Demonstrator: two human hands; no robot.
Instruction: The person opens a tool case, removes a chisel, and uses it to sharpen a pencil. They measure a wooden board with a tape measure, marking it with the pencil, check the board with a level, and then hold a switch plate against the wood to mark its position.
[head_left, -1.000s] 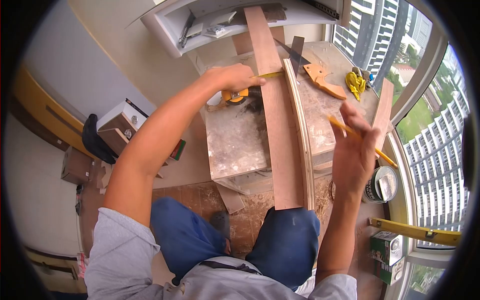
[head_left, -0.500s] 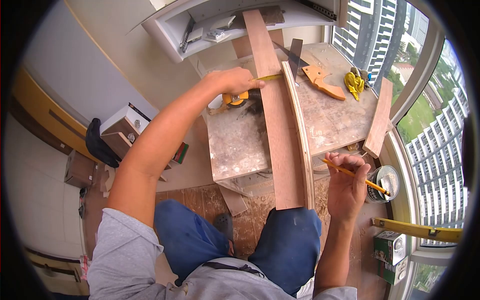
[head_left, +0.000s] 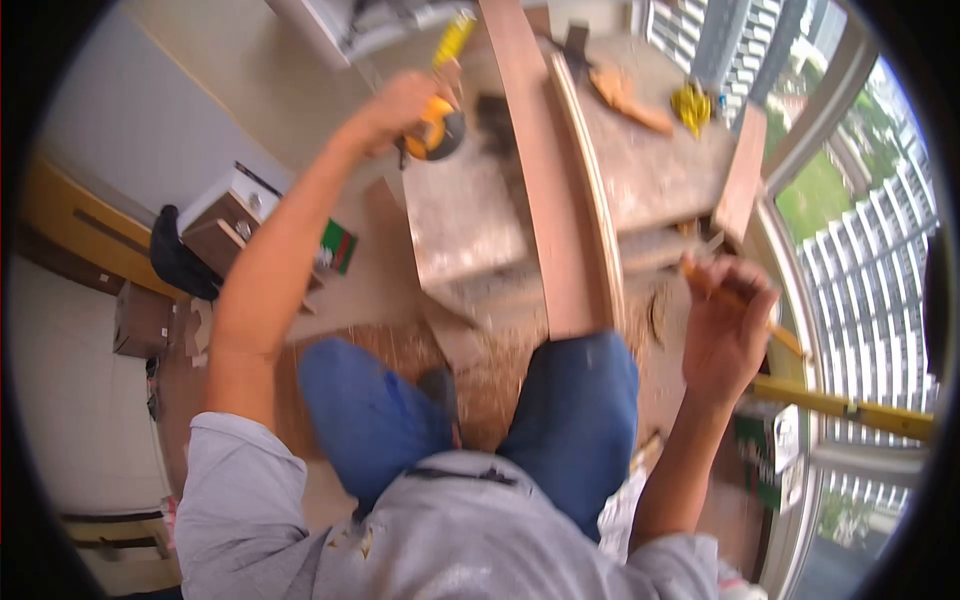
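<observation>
My left hand (head_left: 405, 108) holds an orange and black tape measure (head_left: 434, 130), raised left of the boards, with a short length of yellow blade sticking out upward. A long flat wooden board (head_left: 550, 190) and a narrow plywood strip (head_left: 592, 180) lie side by side across the worktable (head_left: 455, 220), their near ends at my right knee. On the right, my right hand (head_left: 728, 310) is closed around an orange pencil (head_left: 788, 338), held in the air beside the table's near edge. Motion blurs both hands somewhat.
A wooden-handled saw (head_left: 628, 98) and a yellow cloth-like item (head_left: 691, 106) rest at the table's far right. Another board (head_left: 741, 175) leans by the window. A yellow level (head_left: 850, 408) lies above green and white boxes (head_left: 770, 440). Shavings cover the floor.
My left hand has lifted the tape measure off the board, up and to the left, its blade now pointing upward. My right hand has moved right with the pencil. The view has shifted.
</observation>
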